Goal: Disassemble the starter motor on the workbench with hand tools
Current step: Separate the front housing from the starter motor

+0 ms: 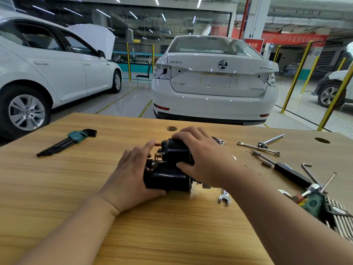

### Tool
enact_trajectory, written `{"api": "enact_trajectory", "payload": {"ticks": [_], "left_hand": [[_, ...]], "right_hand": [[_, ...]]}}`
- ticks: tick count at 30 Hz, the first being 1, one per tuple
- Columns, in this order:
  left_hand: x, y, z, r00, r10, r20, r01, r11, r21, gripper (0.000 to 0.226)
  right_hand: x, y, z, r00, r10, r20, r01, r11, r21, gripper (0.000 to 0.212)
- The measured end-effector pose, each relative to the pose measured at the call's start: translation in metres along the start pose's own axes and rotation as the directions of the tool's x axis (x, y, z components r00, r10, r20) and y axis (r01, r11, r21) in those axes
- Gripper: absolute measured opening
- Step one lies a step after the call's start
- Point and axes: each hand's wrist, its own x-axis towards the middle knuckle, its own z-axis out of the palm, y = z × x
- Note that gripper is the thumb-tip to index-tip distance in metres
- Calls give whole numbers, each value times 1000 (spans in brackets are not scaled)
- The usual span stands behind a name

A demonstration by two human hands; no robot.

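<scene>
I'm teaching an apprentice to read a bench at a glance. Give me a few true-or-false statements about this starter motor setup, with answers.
1. Both the left hand and the right hand hold the starter motor. True.
2. The hex key set lies to the motor's right. False: it lies to its left.
3. The right hand grips a spanner. False: it grips the motor; the open-end spanner lies loose on the workbench.
4. A black-handled screwdriver lies to the motor's right. True.
</scene>
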Motion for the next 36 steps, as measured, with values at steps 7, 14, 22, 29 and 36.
{"api": "enact_trajectory", "payload": {"ticks": [7, 14, 22, 29, 36], "left_hand": [[-5, 12, -5, 992, -120, 33, 124, 974, -189, 56], [-10, 14, -14, 993, -106, 48, 114, 966, -232, 56], [1, 12, -17, 980, -177, 91, 196, 935, -296, 49], [7, 19, -24, 976, -164, 143, 204, 917, -344, 60], [6, 24, -26, 959, -233, 162, 281, 862, -421, 74]], "right_hand": [[-24, -10, 1, 984, -130, -121, 129, 992, -15, 66], [-32, -12, -5, 999, 53, 0, -51, 968, 246, 74], [-33, -2, -2, 989, 131, -65, -94, 912, 399, 69], [-40, 4, -8, 991, 126, -45, -90, 877, 472, 68], [-50, 0, -13, 966, 198, -169, -76, 836, 544, 66]]}}
